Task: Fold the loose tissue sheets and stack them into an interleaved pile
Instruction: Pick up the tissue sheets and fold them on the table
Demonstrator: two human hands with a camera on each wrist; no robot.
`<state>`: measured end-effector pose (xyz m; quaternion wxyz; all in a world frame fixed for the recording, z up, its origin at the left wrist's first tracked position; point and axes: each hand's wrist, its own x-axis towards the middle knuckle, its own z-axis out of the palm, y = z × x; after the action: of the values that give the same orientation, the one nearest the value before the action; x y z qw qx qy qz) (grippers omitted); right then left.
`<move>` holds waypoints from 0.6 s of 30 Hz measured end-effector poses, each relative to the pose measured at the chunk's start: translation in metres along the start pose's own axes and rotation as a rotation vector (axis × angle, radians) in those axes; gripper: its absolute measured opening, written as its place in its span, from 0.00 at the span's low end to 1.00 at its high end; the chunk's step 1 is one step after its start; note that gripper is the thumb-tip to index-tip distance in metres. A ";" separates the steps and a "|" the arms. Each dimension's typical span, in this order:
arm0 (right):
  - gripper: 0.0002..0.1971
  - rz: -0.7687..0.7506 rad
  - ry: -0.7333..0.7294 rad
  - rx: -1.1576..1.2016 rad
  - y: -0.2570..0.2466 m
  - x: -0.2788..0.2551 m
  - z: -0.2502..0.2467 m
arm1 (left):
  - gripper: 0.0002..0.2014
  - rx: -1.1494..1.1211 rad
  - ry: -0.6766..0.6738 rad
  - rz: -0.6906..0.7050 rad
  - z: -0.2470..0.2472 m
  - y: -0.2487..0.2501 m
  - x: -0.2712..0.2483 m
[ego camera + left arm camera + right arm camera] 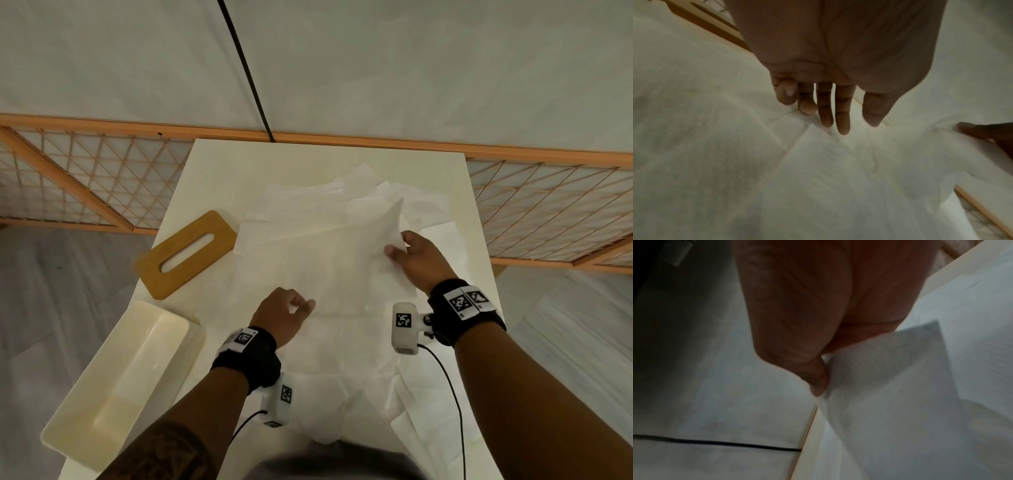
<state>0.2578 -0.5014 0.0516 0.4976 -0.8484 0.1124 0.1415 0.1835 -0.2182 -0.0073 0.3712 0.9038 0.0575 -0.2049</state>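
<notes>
The right hand (pixel 416 255) holds a narrow grip: thumb and fingers pinch the raised corner of the top tissue sheet (pixel 346 253), lifting that corner clear of the layers below. The right wrist view shows the same pinch, with the lifted flap (pixel 885 363) standing beside the thumb. The left hand (pixel 286 313) lies on the near edge of the same sheet; in the left wrist view its fingers (pixel 842 113) extend almost straight, tips down on the tissue, holding nothing.

The sheet is judged very light, soft and easily torn, with no stiffness; it will sag and crease wherever it is unsupported. The best hold is a light pinch at a corner or edge, with the opposite edge pinned flat.

The sheet lies mid-desk, directly between the two hands, on top of further loose tissue sheets (pixel 308 202) spread over the white desk (pixel 212 178). A wooden slotted lid (pixel 186 253) and a cream box (pixel 113 387) lie well to the left.
</notes>
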 end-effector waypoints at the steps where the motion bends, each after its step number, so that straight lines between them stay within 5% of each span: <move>1: 0.10 -0.018 -0.054 0.051 -0.006 -0.003 0.002 | 0.15 -0.054 0.011 -0.024 -0.003 0.007 0.001; 5: 0.11 -0.066 -0.280 0.326 -0.033 -0.024 0.011 | 0.31 -0.517 -0.056 -0.154 -0.017 0.038 0.004; 9: 0.17 -0.022 -0.443 0.720 -0.045 -0.043 0.016 | 0.45 -1.036 -0.300 -0.323 -0.021 0.046 0.006; 12: 0.17 0.058 -0.425 0.782 -0.039 -0.049 0.016 | 0.43 -1.253 -0.367 -0.252 -0.022 0.044 -0.003; 18: 0.15 0.170 -0.380 0.718 -0.007 -0.052 0.011 | 0.26 -1.207 -0.112 -0.134 -0.030 0.033 -0.007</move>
<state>0.2100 -0.4855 0.0703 0.7603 -0.5674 0.1306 0.2879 0.1958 -0.2203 0.0362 0.8066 0.5163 0.2006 -0.2063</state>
